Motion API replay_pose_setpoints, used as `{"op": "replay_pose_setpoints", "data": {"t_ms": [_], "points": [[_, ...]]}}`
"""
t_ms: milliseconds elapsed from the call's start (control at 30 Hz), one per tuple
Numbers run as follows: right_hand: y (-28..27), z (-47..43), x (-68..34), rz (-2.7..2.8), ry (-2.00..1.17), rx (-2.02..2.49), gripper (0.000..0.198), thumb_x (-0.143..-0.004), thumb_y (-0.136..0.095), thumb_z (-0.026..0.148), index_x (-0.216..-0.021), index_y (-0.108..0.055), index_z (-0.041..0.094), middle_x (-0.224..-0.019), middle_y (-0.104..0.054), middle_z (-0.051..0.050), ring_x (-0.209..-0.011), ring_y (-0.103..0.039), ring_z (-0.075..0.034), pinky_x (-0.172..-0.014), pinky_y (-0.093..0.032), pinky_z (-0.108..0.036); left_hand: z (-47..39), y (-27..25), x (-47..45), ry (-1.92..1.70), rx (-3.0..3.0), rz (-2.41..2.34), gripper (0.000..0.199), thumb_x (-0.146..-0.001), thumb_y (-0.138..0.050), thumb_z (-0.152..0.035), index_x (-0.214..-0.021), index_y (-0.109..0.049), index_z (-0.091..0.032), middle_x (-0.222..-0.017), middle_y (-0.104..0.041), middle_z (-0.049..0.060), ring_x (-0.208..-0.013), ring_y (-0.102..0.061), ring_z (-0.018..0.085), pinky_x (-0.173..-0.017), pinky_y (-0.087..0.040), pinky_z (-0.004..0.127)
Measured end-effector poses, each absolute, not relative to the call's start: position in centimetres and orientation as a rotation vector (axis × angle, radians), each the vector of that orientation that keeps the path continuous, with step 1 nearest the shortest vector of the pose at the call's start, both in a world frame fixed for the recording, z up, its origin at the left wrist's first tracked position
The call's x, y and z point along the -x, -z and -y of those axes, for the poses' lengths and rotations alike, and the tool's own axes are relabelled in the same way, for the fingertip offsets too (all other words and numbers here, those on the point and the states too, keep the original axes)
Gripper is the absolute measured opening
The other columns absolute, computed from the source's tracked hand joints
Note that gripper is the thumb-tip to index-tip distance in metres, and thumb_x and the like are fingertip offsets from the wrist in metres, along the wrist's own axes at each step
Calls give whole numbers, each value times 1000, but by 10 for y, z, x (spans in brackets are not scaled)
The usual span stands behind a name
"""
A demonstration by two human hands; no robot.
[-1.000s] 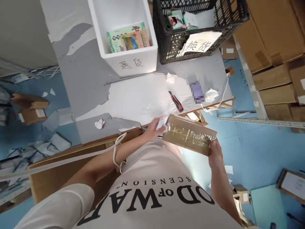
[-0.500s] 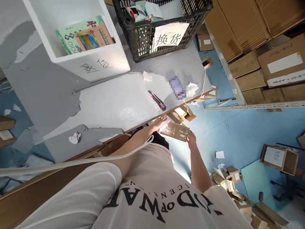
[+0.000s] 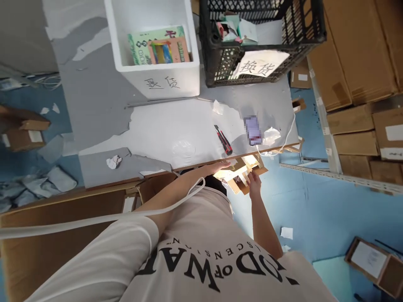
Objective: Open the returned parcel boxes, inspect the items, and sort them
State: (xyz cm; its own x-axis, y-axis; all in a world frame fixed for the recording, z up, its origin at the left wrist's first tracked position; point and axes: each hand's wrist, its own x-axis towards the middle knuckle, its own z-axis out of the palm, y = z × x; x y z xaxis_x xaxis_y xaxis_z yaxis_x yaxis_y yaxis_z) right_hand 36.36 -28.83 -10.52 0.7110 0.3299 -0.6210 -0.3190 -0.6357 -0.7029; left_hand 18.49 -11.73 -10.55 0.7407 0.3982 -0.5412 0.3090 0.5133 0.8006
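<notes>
By table [image 3: 157, 130], L hand [image 3: 221, 167] & R hand [image 3: 254, 183] near open cartons [image 3: 233, 186], taped box no longer btwn them; grips unclear.

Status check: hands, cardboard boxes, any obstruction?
Left hand by edge of table, right hand at cardboard boxes; grips unclear. Boxes below tabletop level. White cord across left arm.

Left forearm [image 3: 181, 186], one: bare, reaching diagonally forward and inward. Left hand [image 3: 222, 167], one: fingers extended toward the right side. Right forearm [image 3: 265, 224], one: bare, angled forward and slightly inward. Right hand [image 3: 254, 183], one: fingers forward, partly bent; grip unclear. Hands near each other, apart.
</notes>
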Motion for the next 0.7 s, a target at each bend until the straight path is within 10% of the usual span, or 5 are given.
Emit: {"op": "replay_pose_setpoints", "data": {"t_ms": [700], "points": [[51, 17, -172, 1437, -1204, 1330, 57, -83, -61, 49, -129, -53, 18, -135, -56, -16, -126, -55, -24, -108, -40, -49, 153, 74, 85, -1453, -714, -1630, 67, -72, -71, -59, -122, -62, -17, -133, -59, 15, -127, -53, 32, -112, -37, 47]]}}
